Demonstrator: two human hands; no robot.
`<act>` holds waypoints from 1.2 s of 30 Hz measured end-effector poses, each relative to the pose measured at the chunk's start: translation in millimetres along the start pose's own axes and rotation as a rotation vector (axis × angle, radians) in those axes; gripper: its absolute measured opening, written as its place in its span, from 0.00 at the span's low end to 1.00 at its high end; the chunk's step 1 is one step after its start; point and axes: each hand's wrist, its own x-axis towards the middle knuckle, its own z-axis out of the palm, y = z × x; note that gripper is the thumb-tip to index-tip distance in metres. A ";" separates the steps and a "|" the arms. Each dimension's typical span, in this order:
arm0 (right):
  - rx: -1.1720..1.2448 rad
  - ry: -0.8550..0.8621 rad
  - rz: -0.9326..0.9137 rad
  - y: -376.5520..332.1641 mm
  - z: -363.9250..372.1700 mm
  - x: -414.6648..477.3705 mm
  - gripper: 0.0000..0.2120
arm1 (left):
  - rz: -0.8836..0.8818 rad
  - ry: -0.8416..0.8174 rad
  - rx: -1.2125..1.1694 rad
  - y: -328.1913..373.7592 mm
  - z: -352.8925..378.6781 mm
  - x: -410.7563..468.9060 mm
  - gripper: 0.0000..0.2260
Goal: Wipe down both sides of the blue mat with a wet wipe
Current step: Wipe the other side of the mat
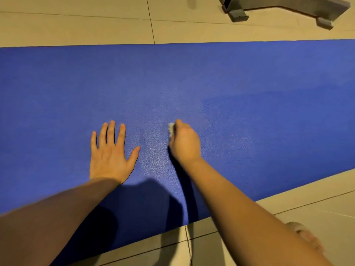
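Observation:
The blue mat lies flat across the tiled floor, filling the width of the head view. My left hand rests flat on it with fingers spread, left of centre. My right hand grips a crumpled white wet wipe and holds it down on the mat; only a small part of the wipe shows past my fingers. A wetter, shinier patch of the mat spreads to the right of that hand.
Beige floor tiles run beyond the mat's far edge and along its near edge at lower right. The grey metal base of some furniture stands at the top right. A bare foot shows at lower right.

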 end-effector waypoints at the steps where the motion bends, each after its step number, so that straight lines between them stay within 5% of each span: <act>1: -0.017 -0.040 -0.076 -12.9 6.8 -3.2 0.05 | -0.001 0.000 -0.001 0.3 -0.3 -0.2 0.37; 5: -0.127 -0.055 -0.195 -7.8 4.3 7.5 0.05 | 0.004 0.004 -0.006 0.1 -0.6 -0.1 0.37; 14: -0.340 0.084 0.158 98.4 -56.6 49.9 0.06 | 0.003 -0.006 -0.021 -0.3 0.6 0.4 0.37; 22: -0.042 0.064 -0.011 0.9 3.6 22.6 0.10 | 0.001 -0.011 -0.004 -0.9 1.0 0.4 0.37; 27: -0.149 -0.069 -0.276 -17.5 8.7 19.1 0.07 | 0.000 -0.014 0.006 -0.5 0.1 0.2 0.37; 36: -0.269 0.055 0.260 92.1 -54.6 65.3 0.09 | 0.001 -0.028 -0.004 -1.8 0.8 0.8 0.37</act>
